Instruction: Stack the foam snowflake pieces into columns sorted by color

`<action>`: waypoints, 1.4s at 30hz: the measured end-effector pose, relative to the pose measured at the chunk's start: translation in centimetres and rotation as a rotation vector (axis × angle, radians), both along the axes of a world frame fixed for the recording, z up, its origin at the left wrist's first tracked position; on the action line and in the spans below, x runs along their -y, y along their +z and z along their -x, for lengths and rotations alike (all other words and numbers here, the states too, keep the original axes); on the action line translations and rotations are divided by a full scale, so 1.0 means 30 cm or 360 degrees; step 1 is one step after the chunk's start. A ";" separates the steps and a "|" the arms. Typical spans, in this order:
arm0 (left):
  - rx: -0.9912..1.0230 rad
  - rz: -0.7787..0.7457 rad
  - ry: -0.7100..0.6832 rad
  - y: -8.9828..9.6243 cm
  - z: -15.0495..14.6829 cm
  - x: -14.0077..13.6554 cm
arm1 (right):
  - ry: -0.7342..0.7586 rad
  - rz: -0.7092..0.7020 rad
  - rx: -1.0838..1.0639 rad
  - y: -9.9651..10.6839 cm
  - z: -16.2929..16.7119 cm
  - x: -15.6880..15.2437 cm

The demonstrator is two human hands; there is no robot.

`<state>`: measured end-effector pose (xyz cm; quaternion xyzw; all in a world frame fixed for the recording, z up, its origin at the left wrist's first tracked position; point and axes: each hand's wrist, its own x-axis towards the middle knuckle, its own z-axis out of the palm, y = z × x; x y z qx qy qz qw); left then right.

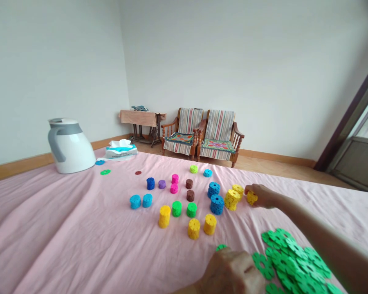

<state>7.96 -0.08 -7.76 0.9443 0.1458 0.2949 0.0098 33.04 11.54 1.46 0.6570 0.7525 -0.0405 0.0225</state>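
Note:
My right hand (263, 197), at the far right of the stacks, has its fingers closed on a small stack of yellow flower-shaped discs (252, 198). Just left of it stand two more yellow stacks (232, 200), one behind the other. My left hand (234, 271) is curled low in the foreground, seen from the back. A green flower-shaped disc (221, 247) pokes out beyond its knuckles; the fingertips are hidden. Right of this hand, under my right forearm, lies a loose pile of green flower-shaped discs (297, 261).
Several short stacks, including blue (217, 205), green (176, 209) and brown (190, 196), stand mid-cloth. A white jug (73, 151) and a tissue box (121, 152) stand at the back left of the pink cloth (79, 232). Two wooden armchairs (219, 134) are beyond.

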 end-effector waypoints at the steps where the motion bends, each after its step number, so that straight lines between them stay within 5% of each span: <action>1: 0.0001 0.0003 -0.0003 -0.001 -0.001 0.000 | 0.0004 0.0005 -0.0001 -0.002 -0.002 -0.001; 15: 0.0069 0.0076 -0.0007 0.058 0.023 0.014 | 0.0007 0.0002 -0.0073 -0.008 -0.014 0.002; 21: 0.0217 0.0167 0.0119 0.172 0.059 0.042 | -0.0106 -0.0389 -0.0452 -0.015 -0.046 0.050; 27: 0.0480 0.0579 0.0329 0.295 0.121 0.030 | -0.0209 -0.0599 -0.0979 -0.025 0.013 0.222; 36: -0.0051 0.0946 0.0524 0.329 0.224 0.061 | -0.0470 -0.0726 -0.1132 -0.058 0.035 0.352; 42: -0.0191 0.1034 0.0559 0.312 0.211 0.071 | -0.0328 -0.0604 -0.1111 -0.091 0.040 0.358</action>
